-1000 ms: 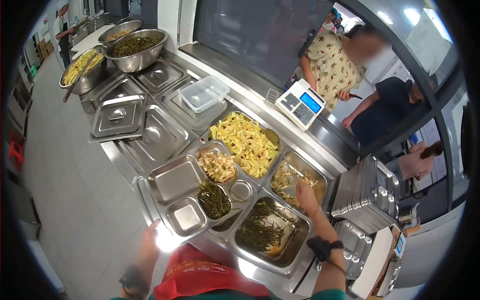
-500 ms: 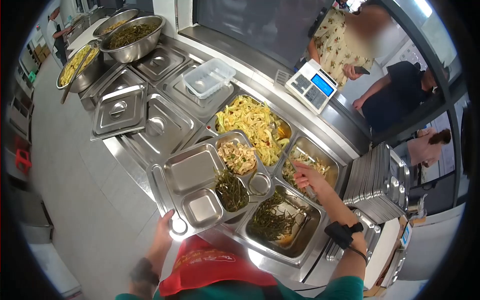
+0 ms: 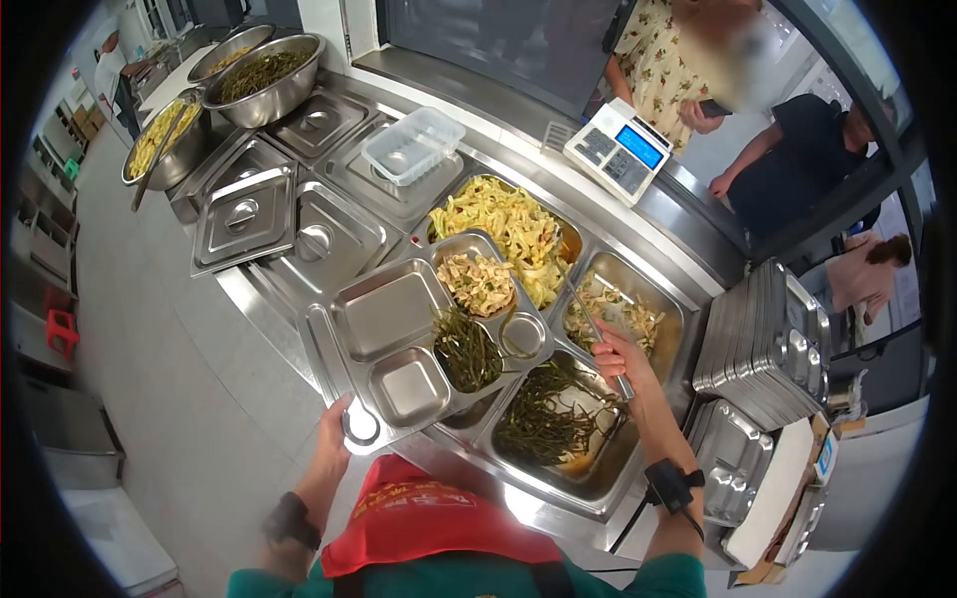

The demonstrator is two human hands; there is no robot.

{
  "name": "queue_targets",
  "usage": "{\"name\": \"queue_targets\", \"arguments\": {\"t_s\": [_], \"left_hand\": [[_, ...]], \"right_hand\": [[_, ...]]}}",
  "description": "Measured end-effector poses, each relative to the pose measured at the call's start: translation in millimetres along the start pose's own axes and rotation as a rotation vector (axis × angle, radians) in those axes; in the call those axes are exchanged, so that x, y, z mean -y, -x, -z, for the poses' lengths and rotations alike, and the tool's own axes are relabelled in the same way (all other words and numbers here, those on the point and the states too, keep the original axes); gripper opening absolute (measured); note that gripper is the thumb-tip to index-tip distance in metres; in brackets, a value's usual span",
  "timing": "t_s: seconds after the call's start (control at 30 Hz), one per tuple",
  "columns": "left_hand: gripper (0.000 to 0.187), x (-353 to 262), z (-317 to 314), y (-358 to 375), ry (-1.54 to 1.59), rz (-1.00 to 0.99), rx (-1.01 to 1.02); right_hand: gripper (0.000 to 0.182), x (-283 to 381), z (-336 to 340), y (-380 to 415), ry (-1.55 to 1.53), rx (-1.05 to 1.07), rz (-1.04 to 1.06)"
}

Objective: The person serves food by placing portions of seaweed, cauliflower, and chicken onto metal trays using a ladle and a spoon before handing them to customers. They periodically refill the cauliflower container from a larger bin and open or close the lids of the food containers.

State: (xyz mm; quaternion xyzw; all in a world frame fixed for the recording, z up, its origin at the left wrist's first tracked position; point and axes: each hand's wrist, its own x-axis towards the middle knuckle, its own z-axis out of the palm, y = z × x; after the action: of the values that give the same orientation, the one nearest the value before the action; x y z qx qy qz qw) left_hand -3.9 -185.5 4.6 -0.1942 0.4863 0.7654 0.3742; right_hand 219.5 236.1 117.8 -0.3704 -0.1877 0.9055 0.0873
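Now: left hand (image 3: 334,439) closed on tray (image 3: 384,319) rim, level at lower centre, keeping food in | right hand (image 3: 616,361) gripping ladle (image 3: 588,319) over pan (image 3: 623,314), centre right | scale (image 3: 618,149) upper right

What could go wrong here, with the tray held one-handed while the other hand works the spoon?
1. The left hand grips the compartment tray only at one corner, with food loaded at the far side; it could tip.
2. The right hand holds the serving spoon over the pans; food carried across the gap may drop into the greens pan or onto the counter.
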Motion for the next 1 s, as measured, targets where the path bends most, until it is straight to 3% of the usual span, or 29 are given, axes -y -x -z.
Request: {"name": "queue_targets", "arguments": {"t_s": [0.2,0.33,0.43,0.53,0.67,0.77,1.0], "left_hand": [[0.024,-1.0,-13.2,11.2,0.08,-0.034,0.002],[0.026,3.3,-16.9,8.1,0.059,-0.04,-0.037],[0.025,4.5,-15.9,5.0,0.083,-0.029,0.0],[0.025,9.1,-7.6,4.7,0.116,-0.03,-0.022],[0.025,2.6,-8.7,22.4,0.115,-0.04,-0.069],[0.025,-0.1,-8.4,27.7,0.117,-0.045,-0.081],[0.029,13.9,-21.1,27.1,0.096,-0.061,-0.089]], "right_hand": [[0.028,-2.4,13.5,-2.5,-0.079,-0.043,0.027],[0.035,7.1,-3.4,14.1,0.069,-0.088,0.112],[0.034,8.8,-14.2,13.7,0.48,-0.207,0.192],[0.041,4.6,-10.5,-15.8,0.903,-0.243,0.079],[0.047,-0.3,-30.7,-45.8,0.491,-0.133,-0.035],[0.046,11.4,-14.9,-34.0,0.283,0.084,-0.065],[0.041,-7.1,6.0,-40.2,0.247,-0.029,0.042]]}}
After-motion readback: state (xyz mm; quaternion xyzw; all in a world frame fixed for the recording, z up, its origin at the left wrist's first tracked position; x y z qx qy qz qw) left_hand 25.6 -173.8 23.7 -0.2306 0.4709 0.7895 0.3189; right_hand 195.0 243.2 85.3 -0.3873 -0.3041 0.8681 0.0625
